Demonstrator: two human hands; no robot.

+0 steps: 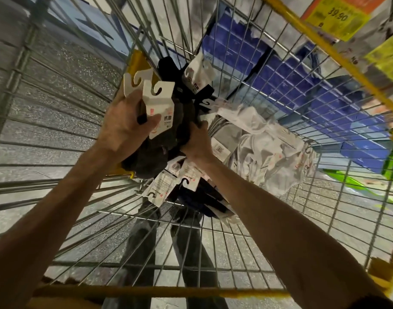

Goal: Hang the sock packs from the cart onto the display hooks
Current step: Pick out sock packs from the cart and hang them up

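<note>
At the centre of the frame, inside the silver wire cart with yellow rails point(253, 134), the left hand point(122, 130) is closing its grip on a bundle of dark sock packs with white cardboard hanger cards point(156, 112). The right hand point(197, 142) is clamping onto the same bundle from the right. More white sock packs point(264, 143) are lying right of centre in the cart.

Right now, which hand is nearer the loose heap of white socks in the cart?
Right. The right hand grips dark packs just beside the white socks; the left hand holds carded packs farther over, beyond the dark bundle.
</note>
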